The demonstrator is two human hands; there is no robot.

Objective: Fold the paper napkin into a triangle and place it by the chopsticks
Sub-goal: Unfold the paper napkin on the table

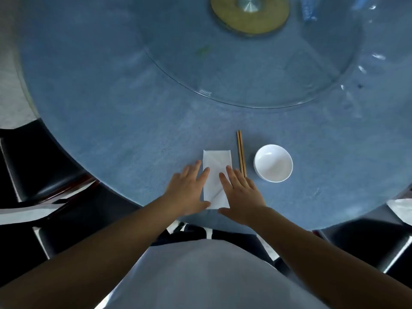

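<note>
1. Head view, looking down: the round desk (111, 108) under its blue cloth fills most of what I see, its near edge curving just in front of my body.
2. A clear glass turntable (256, 63) sits on the far half of the desk. There is a small etched mark near its front rim, too small and blurred for me to read. At its hub is a yellowish disc (249, 16) with a metal centre.
3. Dark chairs (44, 170) stand around the desk at my left and right.
4. At the far right, on the turntable, lies a clear packet with blue printing (308, 10); I cannot make out the writing.
5. My left hand (189, 190) lies flat with fingers spread, open and gripping nothing, its fingertips pressing on the left edge of the paper napkin.
6. My right hand (240, 192) is likewise flat and open, fingers resting on the napkin's right side, thumb near its lower corner.
7. The paper napkin (216, 166) is white, lying flat on the desk between my hands as an upright rectangle with diagonal creases showing; it is not yet a triangle. It lies just left of the chopsticks, close but not touching.
8. A white bowl (273, 162), empty, stands upright just right of the chopsticks.
9. The chopsticks (241, 152), a wooden pair lying side by side, point away from me, between napkin and bowl.
</note>
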